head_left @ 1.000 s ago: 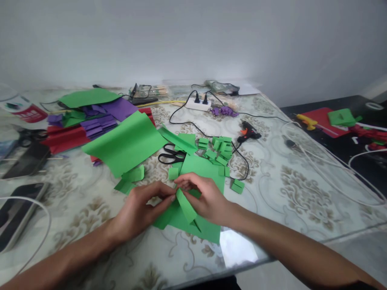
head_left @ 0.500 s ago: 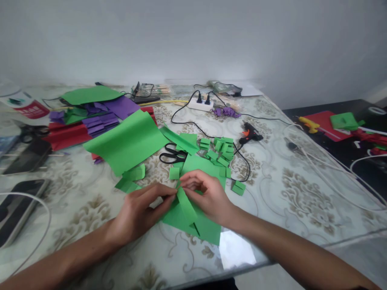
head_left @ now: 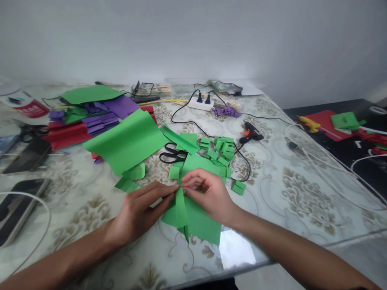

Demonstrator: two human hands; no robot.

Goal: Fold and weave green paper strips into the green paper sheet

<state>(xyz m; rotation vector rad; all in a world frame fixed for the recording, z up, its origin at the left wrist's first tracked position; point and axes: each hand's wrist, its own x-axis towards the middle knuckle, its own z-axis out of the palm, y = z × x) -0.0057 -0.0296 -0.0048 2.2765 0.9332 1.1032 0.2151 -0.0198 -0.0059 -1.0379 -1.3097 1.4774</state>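
My left hand (head_left: 137, 211) and my right hand (head_left: 208, 193) meet over a green paper sheet (head_left: 201, 223) near the table's front edge. Both pinch the top end of a narrow green paper strip (head_left: 180, 207), which hangs down toward me between them. Just beyond my fingers lie a small green square (head_left: 174, 172) and black scissors (head_left: 172, 154). A heap of several folded green paper pieces (head_left: 222, 151) sits behind my right hand.
A large curled green sheet (head_left: 125, 141) lies at the left, with purple and red paper (head_left: 96, 121) behind it. A black glue gun (head_left: 250, 133), a power strip (head_left: 201, 105) and cables sit farther back. Phones (head_left: 21, 209) lie at the left edge.
The free end of the strip has swung from slanting right to hanging straight down. My hands have closed in slightly around its top end.
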